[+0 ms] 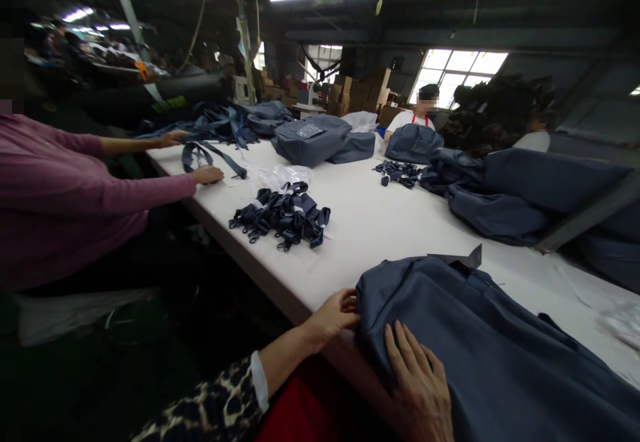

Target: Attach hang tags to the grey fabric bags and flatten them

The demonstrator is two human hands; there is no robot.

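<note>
A dark blue-grey fabric bag [480, 335] lies on its side at the near edge of the white table, running off the lower right of the view. My left hand [333, 319] has its fingers curled at the bag's left end, gripping the fabric there; the fingertips are partly hidden. Flat against the bag's near side rests my right hand [420, 379], fingers stretched out and slightly apart. A dark tag [467, 257] sticks up behind the bag's top edge. Beyond my left hand is a pile of dark straps with hooks [287, 215].
The white table [360, 209] has its near edge beside my left hand. To the left, a co-worker in a purple top [95, 189] handles straps [220, 155]. Filled bags [313, 139], more straps [400, 172] and a large heap of bags [530, 189] lie farther back, near another person [410, 122].
</note>
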